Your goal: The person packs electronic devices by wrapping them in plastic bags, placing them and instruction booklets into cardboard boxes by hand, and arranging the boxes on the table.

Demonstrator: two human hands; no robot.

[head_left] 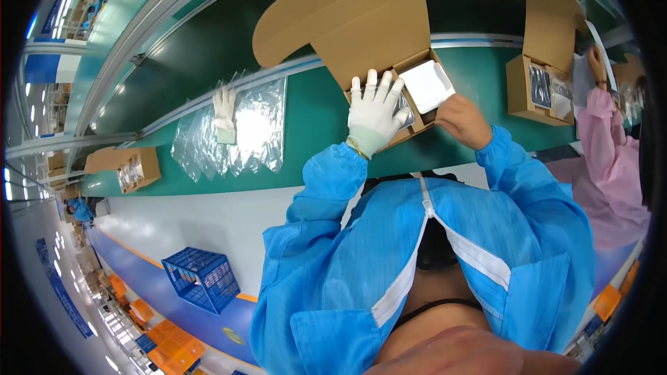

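An open cardboard box (399, 140) with its lid folded back sits on the green table in front of me. My left hand (376, 112), in a white glove, lies spread over the box's left compartment, on a dark item (401, 105) that it partly covers. A white box (427, 86) sits tilted in the right compartment. My bare right hand (464, 121) is at the box's right edge by the lower corner of the white box, its fingers curled together; what they grip, if anything, is hidden.
Clear plastic bags (258, 125) and a loose white glove (224, 114) lie to the left. Another open box (139, 169) stands far left. At the right are an open packed box (517, 90) and a co-worker's pink sleeve (601, 125). A blue crate (201, 279) is on the floor.
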